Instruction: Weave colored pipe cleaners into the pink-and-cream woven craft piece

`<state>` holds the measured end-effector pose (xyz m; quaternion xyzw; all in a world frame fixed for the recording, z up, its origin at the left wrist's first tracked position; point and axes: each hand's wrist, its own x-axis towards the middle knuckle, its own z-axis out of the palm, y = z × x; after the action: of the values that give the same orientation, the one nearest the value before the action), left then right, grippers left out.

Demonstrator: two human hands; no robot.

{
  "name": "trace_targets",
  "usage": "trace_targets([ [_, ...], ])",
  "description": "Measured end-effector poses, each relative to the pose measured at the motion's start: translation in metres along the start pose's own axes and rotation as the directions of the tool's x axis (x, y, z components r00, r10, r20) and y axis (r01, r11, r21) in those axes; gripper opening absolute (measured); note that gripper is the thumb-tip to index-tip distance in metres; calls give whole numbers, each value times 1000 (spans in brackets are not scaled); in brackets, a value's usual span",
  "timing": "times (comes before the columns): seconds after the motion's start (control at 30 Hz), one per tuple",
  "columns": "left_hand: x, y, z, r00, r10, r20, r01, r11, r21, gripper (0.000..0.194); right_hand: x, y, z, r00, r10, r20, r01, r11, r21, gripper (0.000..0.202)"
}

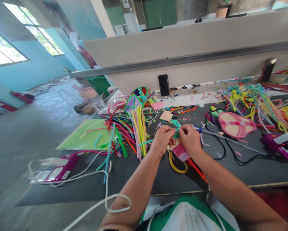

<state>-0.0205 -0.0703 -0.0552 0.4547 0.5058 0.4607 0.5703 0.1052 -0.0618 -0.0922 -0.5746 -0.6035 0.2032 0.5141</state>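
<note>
My left hand point(163, 138) and my right hand point(190, 138) are close together over the dark table, fingertips pinched. Between them they grip a green pipe cleaner point(176, 124), bent into small loops at the top. A green strand sticks out to the left, past my left wrist. Just below my fingers a pink and purple fuzzy piece point(181, 152) shows, partly hidden by my hands; whether it is joined to the green one I cannot tell. A yellow ring-shaped handle point(177, 167) lies on the table under it, beside orange pipe cleaners point(198, 170).
Bundled pipe cleaners point(139, 128) lie to the left near a green sheet point(85, 133). Purple devices with cables stand at the left point(62, 168) and right point(282, 146). A pink oval craft piece point(237, 124) lies right. A phone point(163, 85) leans on the partition point(194, 41).
</note>
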Motion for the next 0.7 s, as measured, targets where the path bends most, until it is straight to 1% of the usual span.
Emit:
trace_targets([
  [0.1, 0, 0, -4, 993, 115, 0, -113, 980, 166, 24, 0, 1, 0, 998, -41, 54, 43, 998, -38, 19],
  [0.2, 3, 5, -3, 988, 155, -16, -146, 956, 256, 25, -2, 2, 3, 990, -96, 106, 108, 988, -114, 18],
  [0.27, 6, 8, 0, 989, 148, -17, -140, 960, 242, 24, -4, 2, 5, 984, -119, 130, 141, 975, -171, 18],
  [0.33, 9, 8, 6, 991, 132, -13, -127, 974, 185, 24, -5, 1, 7, 982, -127, 137, 154, 967, -204, 20],
  [0.43, 17, 7, 13, 996, 92, -6, -91, 992, 89, 24, -5, 1, 10, 984, -127, 128, 150, 970, -190, 19],
  [0.5, 22, 6, 16, 997, 75, 2, -75, 996, 49, 23, -3, 4, 11, 989, -98, 107, 110, 987, -114, 18],
  [0.53, 23, 7, 17, 997, 73, 12, -74, 996, 47, 24, -1, 6, 11, 994, -62, 94, 67, 997, -49, 17],
  [0.6, 20, 12, 18, 995, 95, 40, -97, 992, 75, 22, 5, 10, 10, 995, 58, 76, -69, 986, 150, 17],
  [0.63, 16, 16, 18, 991, 131, 35, -133, 987, 91, 22, 8, 13, 9, 988, 131, 80, -148, 950, 275, 18],
  [0.67, 10, 20, 18, 985, 172, 22, -174, 979, 102, 23, 11, 15, 7, 976, 198, 92, -218, 888, 405, 19],
  [0.7, 4, 23, 17, 970, 240, -46, -235, 967, 100, 27, 15, 16, 4, 962, 249, 114, -271, 809, 521, 21],
])
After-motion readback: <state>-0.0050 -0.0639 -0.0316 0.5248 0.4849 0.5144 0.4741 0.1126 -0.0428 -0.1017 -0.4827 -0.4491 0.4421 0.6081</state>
